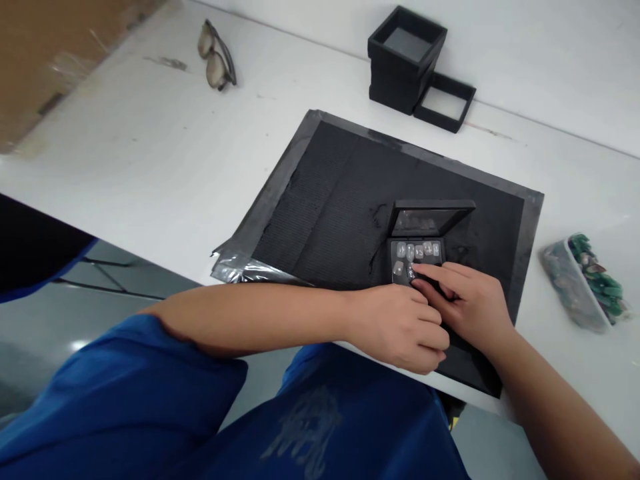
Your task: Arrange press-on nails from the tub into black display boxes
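On the ribbed black mat [340,200] sits a small square black box [417,257], hinged glossy lid up, holding pale, rounded translucent stones [410,252]. Right hand [467,303] presses an extended fingertip on one stone; left hand [405,327] curls loosely beside, touching the box's near edge. Green chips fill a clear tub [583,283] nearby.

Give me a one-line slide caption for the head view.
Right hand places pale stones in a small black hinged case on a black mat, left hand alongside.

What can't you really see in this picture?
- Head view: near half of the small black hinged box of pale stones, covered by the right hand and left hand.
- Clear tub of green pieces: blurred.
- Brown cardboard box: cut by the frame edge.
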The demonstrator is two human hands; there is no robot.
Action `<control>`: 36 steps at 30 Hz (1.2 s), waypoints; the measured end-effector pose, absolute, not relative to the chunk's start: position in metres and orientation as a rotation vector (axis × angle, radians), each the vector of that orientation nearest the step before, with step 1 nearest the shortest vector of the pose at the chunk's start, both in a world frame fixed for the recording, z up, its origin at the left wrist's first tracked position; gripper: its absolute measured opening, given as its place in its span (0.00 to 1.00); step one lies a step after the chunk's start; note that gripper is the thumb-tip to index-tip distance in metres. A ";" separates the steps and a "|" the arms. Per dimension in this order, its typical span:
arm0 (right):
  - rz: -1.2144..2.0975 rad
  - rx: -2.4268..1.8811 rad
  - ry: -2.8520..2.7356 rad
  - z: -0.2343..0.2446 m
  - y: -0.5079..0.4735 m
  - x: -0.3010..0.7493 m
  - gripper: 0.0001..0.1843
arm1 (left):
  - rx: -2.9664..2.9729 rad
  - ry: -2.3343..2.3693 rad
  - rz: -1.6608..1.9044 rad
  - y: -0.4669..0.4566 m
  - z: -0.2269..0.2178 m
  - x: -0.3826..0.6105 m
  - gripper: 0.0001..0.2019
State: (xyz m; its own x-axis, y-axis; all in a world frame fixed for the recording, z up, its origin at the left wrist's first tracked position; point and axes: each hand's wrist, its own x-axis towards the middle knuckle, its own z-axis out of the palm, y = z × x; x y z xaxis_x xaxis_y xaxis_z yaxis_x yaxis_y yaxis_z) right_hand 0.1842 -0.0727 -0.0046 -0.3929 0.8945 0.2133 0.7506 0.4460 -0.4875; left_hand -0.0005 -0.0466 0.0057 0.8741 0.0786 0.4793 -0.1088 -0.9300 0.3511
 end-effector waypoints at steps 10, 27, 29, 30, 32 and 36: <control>0.425 -1.249 -2.301 -0.004 -0.071 0.191 0.13 | 2.706 -0.093 0.990 -0.063 -0.005 -0.005 0.18; 0.218 -1.073 -2.202 0.003 -0.068 0.196 0.11 | 2.605 -0.146 1.254 -0.052 0.009 -0.005 0.16; 0.165 -1.067 -2.184 0.004 -0.069 0.197 0.13 | 2.602 -0.152 1.255 -0.052 0.011 -0.005 0.16; 0.148 -1.064 -2.176 0.004 -0.069 0.198 0.13 | 2.601 -0.159 1.253 -0.052 0.011 -0.006 0.15; 0.145 -1.071 -2.158 0.005 -0.070 0.199 0.14 | 2.602 -0.168 1.252 -0.052 0.013 -0.006 0.15; 0.130 -1.079 -2.171 0.004 -0.070 0.200 0.13 | 2.580 -0.188 1.324 -0.052 0.013 -0.006 0.16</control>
State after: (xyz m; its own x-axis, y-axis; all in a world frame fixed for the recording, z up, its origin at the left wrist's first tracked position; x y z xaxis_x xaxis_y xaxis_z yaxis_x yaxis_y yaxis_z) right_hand 0.2000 -0.0698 0.0043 -0.4093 0.7331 0.5431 0.6629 0.6480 -0.3751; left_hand -0.0061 -0.0518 0.0129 0.5822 -0.0074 0.8130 -0.2195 -0.9642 0.1485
